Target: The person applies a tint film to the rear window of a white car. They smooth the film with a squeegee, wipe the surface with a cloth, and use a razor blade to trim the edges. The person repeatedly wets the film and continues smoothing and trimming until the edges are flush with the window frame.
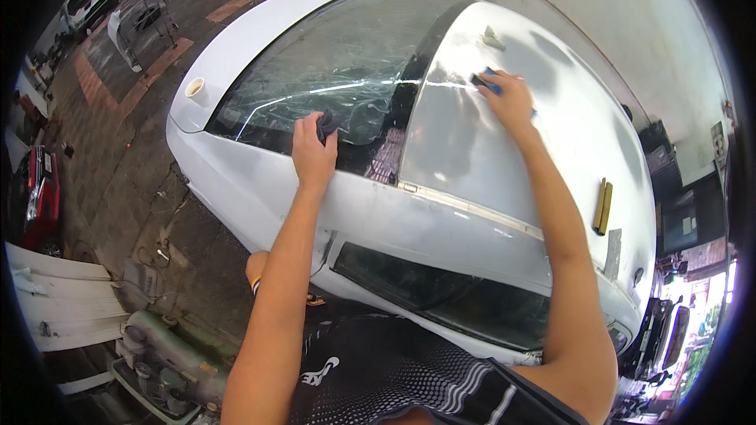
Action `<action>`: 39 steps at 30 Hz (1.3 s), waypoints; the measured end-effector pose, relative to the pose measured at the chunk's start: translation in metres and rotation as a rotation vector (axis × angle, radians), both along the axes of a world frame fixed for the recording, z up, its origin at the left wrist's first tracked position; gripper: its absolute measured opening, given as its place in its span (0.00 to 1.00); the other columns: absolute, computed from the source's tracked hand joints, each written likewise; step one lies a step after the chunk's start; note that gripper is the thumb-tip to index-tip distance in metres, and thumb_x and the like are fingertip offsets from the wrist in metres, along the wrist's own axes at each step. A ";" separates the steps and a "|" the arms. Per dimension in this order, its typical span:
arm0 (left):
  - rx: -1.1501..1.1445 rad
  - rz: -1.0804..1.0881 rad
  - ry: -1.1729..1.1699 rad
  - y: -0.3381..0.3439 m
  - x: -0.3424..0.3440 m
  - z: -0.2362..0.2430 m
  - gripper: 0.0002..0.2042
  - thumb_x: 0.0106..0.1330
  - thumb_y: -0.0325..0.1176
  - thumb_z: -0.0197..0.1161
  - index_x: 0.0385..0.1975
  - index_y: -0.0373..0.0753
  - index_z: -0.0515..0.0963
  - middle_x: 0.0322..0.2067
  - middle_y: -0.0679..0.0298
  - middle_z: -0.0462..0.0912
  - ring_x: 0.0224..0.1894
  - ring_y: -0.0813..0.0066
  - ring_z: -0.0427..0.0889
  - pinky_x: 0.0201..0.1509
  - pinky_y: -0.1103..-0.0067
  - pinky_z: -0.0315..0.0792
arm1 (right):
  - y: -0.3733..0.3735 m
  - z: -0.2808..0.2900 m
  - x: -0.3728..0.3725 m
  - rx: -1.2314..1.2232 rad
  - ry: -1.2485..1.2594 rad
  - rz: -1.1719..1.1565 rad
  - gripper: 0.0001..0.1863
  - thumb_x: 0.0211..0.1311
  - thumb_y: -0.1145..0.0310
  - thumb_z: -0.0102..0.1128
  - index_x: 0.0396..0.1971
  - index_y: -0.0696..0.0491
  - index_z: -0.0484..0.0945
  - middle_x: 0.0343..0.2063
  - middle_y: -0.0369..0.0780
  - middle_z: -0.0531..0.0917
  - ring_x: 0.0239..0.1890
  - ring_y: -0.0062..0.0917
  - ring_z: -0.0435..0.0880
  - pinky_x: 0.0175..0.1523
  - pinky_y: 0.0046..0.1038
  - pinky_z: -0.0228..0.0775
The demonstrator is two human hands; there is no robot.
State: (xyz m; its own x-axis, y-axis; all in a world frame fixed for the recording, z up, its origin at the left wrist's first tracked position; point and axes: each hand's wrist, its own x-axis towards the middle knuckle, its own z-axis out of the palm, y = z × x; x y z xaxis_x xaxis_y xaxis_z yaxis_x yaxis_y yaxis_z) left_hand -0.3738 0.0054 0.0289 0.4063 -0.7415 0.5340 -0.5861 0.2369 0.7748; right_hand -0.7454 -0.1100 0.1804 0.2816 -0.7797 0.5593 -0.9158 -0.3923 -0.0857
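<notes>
Over the white car (465, 161), 2 curled hands (313, 153) (513, 102) reach forward.

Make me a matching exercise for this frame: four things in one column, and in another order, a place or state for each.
Things
1. left hand
2. right hand
3. pale cup
4. gold-coloured strip

Place or state
A. lies on the roof, toward the right
B. stands on the white panel beside the large window
C. holds a blue and black block
D. holds a dark crumpled cloth

Pairs: 1-D, 2-C, 3-B, 4-A
</notes>
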 end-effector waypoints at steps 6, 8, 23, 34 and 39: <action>-0.001 -0.028 0.009 0.002 -0.002 0.003 0.18 0.68 0.37 0.70 0.55 0.41 0.76 0.47 0.56 0.79 0.50 0.53 0.81 0.54 0.64 0.75 | 0.120 0.025 -0.080 0.038 0.042 -0.246 0.17 0.56 0.63 0.75 0.47 0.44 0.91 0.53 0.41 0.88 0.53 0.45 0.81 0.61 0.40 0.74; 0.047 0.004 -0.016 0.000 -0.003 0.006 0.19 0.69 0.39 0.70 0.55 0.40 0.76 0.47 0.55 0.80 0.51 0.53 0.81 0.55 0.64 0.75 | 0.131 0.018 -0.094 0.053 -0.009 -0.303 0.18 0.56 0.64 0.74 0.48 0.44 0.91 0.53 0.41 0.88 0.53 0.45 0.81 0.61 0.40 0.74; -0.181 -0.596 -0.241 0.002 -0.321 0.151 0.32 0.68 0.53 0.66 0.61 0.31 0.75 0.58 0.38 0.77 0.64 0.39 0.73 0.66 0.55 0.69 | 0.113 0.028 -0.164 -0.264 -1.188 -0.027 0.19 0.79 0.60 0.59 0.60 0.57 0.75 0.45 0.43 0.87 0.45 0.22 0.85 0.51 0.26 0.78; 0.237 -1.248 0.696 -0.032 -0.351 0.186 0.18 0.70 0.29 0.66 0.57 0.35 0.74 0.42 0.59 0.80 0.46 0.72 0.80 0.50 0.76 0.78 | 0.106 0.020 -0.163 -0.051 -1.389 0.163 0.19 0.82 0.61 0.53 0.62 0.56 0.75 0.56 0.43 0.84 0.55 0.27 0.85 0.60 0.30 0.79; 0.027 -1.485 0.362 -0.029 -0.363 0.192 0.37 0.49 0.33 0.84 0.58 0.37 0.69 0.49 0.57 0.76 0.51 0.66 0.80 0.54 0.72 0.80 | 0.119 0.042 -0.144 -0.282 -1.489 0.296 0.21 0.83 0.61 0.51 0.67 0.56 0.72 0.62 0.47 0.81 0.58 0.29 0.84 0.65 0.31 0.78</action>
